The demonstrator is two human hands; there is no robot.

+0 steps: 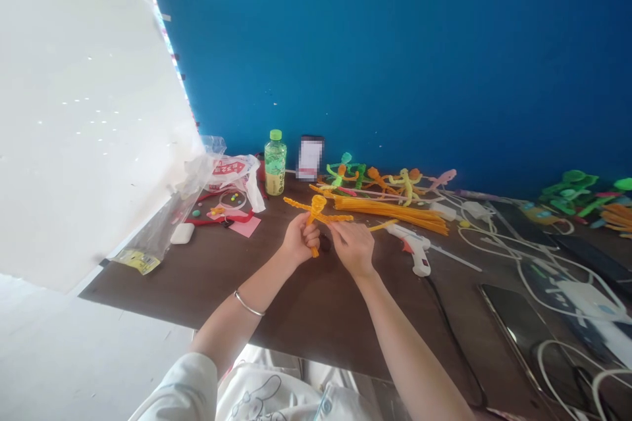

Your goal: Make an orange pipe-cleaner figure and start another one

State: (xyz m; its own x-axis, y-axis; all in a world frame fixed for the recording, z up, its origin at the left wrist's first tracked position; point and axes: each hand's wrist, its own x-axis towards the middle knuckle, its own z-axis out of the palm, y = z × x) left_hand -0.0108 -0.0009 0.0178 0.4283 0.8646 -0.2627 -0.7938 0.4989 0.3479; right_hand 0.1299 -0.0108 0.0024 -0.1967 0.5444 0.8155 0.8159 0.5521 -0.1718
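My left hand (299, 238) is wrapped round the lower body of an orange pipe-cleaner figure (318, 205), which stands upright with a round looped head and two twisted arms stretched sideways. My right hand (353, 245) is closed in a pinch just below the figure's right-pointing arm. A loose orange strand (384, 225) sticks out to the right from behind my right hand. Past my hands, a bundle of orange pipe cleaners (395, 212) lies on the dark brown table (316, 306). The tips of my right fingers are partly hidden.
A green-capped bottle (275, 164) and a phone (311, 158) stand at the back, beside colourful pipe-cleaner figures (405, 183). A white glue gun (417, 247), a dark phone (518, 322) and tangled white cables lie right. Plastic bags (230, 174) and a white case (182, 233) are left.
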